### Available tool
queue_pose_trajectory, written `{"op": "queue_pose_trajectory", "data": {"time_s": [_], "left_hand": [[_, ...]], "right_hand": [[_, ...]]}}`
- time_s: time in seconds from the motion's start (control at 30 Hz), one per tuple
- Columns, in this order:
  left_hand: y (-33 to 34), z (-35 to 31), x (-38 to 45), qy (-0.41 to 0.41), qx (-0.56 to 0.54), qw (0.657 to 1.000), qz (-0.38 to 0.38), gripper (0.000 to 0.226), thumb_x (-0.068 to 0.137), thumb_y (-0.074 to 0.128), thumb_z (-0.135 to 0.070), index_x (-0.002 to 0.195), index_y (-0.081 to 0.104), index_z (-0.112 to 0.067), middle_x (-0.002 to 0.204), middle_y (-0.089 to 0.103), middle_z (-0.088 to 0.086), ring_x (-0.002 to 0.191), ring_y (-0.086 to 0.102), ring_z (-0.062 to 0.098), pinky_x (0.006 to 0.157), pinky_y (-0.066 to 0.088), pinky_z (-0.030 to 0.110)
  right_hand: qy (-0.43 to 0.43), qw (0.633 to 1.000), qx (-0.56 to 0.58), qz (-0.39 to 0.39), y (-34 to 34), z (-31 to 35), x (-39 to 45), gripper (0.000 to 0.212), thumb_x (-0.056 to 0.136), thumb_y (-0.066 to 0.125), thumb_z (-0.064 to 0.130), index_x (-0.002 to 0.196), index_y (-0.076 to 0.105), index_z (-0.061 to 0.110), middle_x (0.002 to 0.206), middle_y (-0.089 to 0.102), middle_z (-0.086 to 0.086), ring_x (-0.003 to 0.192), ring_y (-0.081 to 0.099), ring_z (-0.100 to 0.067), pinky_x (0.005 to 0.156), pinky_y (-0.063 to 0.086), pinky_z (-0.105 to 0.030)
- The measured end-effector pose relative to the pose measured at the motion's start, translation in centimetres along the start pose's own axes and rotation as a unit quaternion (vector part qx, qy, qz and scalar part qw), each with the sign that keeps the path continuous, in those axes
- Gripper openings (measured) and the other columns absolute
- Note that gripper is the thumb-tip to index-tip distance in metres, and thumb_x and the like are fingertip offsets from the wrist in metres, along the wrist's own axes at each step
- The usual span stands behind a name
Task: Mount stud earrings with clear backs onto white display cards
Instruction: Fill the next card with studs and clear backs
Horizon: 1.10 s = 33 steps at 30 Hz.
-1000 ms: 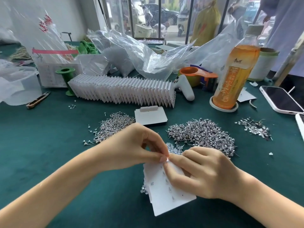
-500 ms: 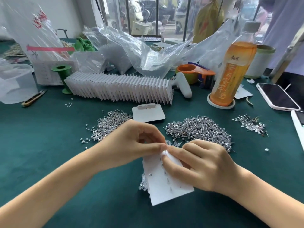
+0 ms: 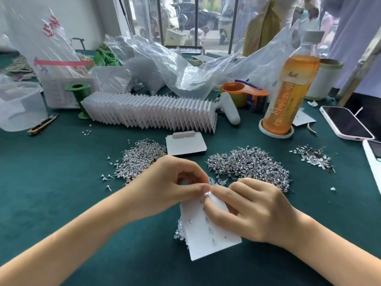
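A white display card point(image 3: 208, 234) is held low in the middle, its back toward me with several stud posts poking through. My right hand point(image 3: 249, 211) grips the card's right side, thumb across its back. My left hand point(image 3: 169, 186) pinches at the card's top edge, fingertips meeting the right index finger; what it pinches is too small to see. Small clear backs point(image 3: 179, 232) lie under the card's left edge. Piles of silver stud earrings lie at the left point(image 3: 138, 159), the middle point(image 3: 249, 162) and the right point(image 3: 313, 157).
A long row of filled white cards point(image 3: 148, 112) stands behind a flat blank card point(image 3: 185, 144). An orange drink bottle point(image 3: 288, 93), tape dispenser point(image 3: 245, 93), two phones point(image 3: 346, 122), green spool point(image 3: 79, 100), plastic bags and a cutter point(image 3: 42, 125) ring the green table.
The hands and card stay in the same pinch near the card's top edge. The view has shifted slightly; nothing was picked up or let go.
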<state>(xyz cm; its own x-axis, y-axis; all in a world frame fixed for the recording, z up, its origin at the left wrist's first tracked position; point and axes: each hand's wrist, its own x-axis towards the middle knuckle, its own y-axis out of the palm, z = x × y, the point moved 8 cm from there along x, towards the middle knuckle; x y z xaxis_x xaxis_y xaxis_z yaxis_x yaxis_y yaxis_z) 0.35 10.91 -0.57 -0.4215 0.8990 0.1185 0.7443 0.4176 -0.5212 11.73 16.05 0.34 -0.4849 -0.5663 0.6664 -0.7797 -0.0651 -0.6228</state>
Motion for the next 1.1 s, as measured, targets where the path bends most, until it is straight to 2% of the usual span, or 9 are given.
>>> {"op": "queue_pose_trajectory", "data": {"time_s": [0.03, 0.17, 0.23, 0.37, 0.5, 0.7, 0.83, 1.0, 1.1], "left_hand": [[0.01, -0.02, 0.04, 0.002, 0.000, 1.000, 0.000, 0.007, 0.084, 0.072, -0.017, 0.080, 0.072, -0.023, 0.070, 0.068, -0.013, 0.064, 0.056, -0.004, 0.060, 0.044, 0.016], [-0.14, 0.34, -0.03, -0.002, -0.004, 1.000, -0.008, 0.005, 0.083, 0.072, -0.019, 0.081, 0.072, -0.023, 0.074, 0.071, -0.004, 0.066, 0.057, 0.002, 0.062, 0.049, 0.033], [-0.01, 0.37, -0.11, 0.000, -0.002, 1.000, -0.008, 0.005, 0.083, 0.072, -0.019, 0.081, 0.072, -0.024, 0.075, 0.071, -0.006, 0.067, 0.058, 0.001, 0.063, 0.049, 0.031], [0.17, 0.25, -0.11, 0.004, -0.003, 1.000, -0.004, 0.007, 0.083, 0.071, -0.018, 0.081, 0.071, -0.024, 0.072, 0.069, -0.013, 0.065, 0.057, -0.003, 0.061, 0.046, 0.018], [0.16, 0.37, -0.13, -0.002, -0.022, 1.000, 0.003, 0.002, 0.082, 0.070, -0.021, 0.083, 0.072, -0.020, 0.078, 0.072, -0.005, 0.071, 0.061, 0.001, 0.066, 0.050, 0.028], [0.17, 0.55, -0.10, -0.014, -0.036, 0.999, 0.011, 0.015, 0.077, 0.068, -0.033, 0.084, 0.072, -0.021, 0.081, 0.073, 0.000, 0.074, 0.062, 0.005, 0.071, 0.051, 0.037], [0.26, 0.74, -0.09, -0.011, -0.023, 0.999, 0.019, 0.005, 0.083, 0.070, -0.024, 0.085, 0.071, -0.020, 0.079, 0.072, -0.004, 0.072, 0.061, 0.003, 0.067, 0.050, 0.027], [0.30, 0.55, 0.06, -0.017, -0.014, 0.999, 0.029, 0.005, 0.081, 0.071, -0.024, 0.083, 0.072, -0.020, 0.077, 0.072, -0.004, 0.069, 0.060, 0.002, 0.066, 0.048, 0.024], [0.31, 0.41, 0.07, -0.012, -0.014, 0.999, 0.032, 0.001, 0.082, 0.072, -0.017, 0.083, 0.072, -0.017, 0.074, 0.070, -0.008, 0.064, 0.056, -0.005, 0.062, 0.042, 0.012]], "right_hand": [[0.001, 1.000, -0.001, -0.002, -0.04, -0.02, 0.01, 0.025, 0.076, 0.073, 0.002, 0.096, 0.064, 0.013, 0.076, 0.070, -0.007, 0.049, 0.051, -0.019, 0.044, 0.046, -0.030], [0.010, 1.000, -0.003, -0.005, -0.09, -0.07, -0.05, 0.033, 0.072, 0.076, 0.003, 0.099, 0.060, 0.013, 0.078, 0.071, -0.007, 0.049, 0.051, -0.018, 0.045, 0.046, -0.030], [0.011, 1.000, -0.002, -0.003, -0.04, 0.01, -0.13, 0.030, 0.075, 0.074, 0.003, 0.098, 0.060, 0.014, 0.079, 0.071, -0.008, 0.050, 0.051, -0.019, 0.046, 0.047, -0.030], [0.017, 1.000, -0.001, -0.003, -0.11, -0.13, 0.04, 0.024, 0.075, 0.074, 0.004, 0.095, 0.065, 0.014, 0.079, 0.070, -0.008, 0.049, 0.050, -0.020, 0.045, 0.046, -0.030], [0.018, 1.000, -0.006, 0.000, -0.05, -0.07, 0.02, 0.022, 0.073, 0.076, 0.004, 0.092, 0.070, 0.015, 0.078, 0.070, -0.008, 0.049, 0.050, -0.020, 0.045, 0.046, -0.030], [0.014, 1.000, -0.009, 0.004, 0.04, -0.05, -0.04, 0.030, 0.068, 0.078, 0.003, 0.093, 0.070, 0.016, 0.076, 0.069, -0.006, 0.050, 0.051, -0.019, 0.045, 0.046, -0.029], [0.016, 1.000, -0.015, 0.000, 0.09, 0.04, -0.06, 0.034, 0.070, 0.074, 0.000, 0.097, 0.062, 0.016, 0.077, 0.069, -0.006, 0.049, 0.050, -0.020, 0.045, 0.045, -0.030], [0.012, 1.000, -0.021, 0.003, -0.04, 0.03, 0.13, 0.029, 0.068, 0.074, 0.000, 0.091, 0.071, 0.017, 0.077, 0.069, -0.006, 0.048, 0.049, -0.020, 0.044, 0.045, -0.029], [0.012, 1.000, -0.023, 0.004, -0.05, 0.09, 0.06, 0.029, 0.067, 0.074, 0.000, 0.089, 0.073, 0.019, 0.078, 0.070, -0.006, 0.049, 0.051, -0.020, 0.044, 0.045, -0.029]]}}
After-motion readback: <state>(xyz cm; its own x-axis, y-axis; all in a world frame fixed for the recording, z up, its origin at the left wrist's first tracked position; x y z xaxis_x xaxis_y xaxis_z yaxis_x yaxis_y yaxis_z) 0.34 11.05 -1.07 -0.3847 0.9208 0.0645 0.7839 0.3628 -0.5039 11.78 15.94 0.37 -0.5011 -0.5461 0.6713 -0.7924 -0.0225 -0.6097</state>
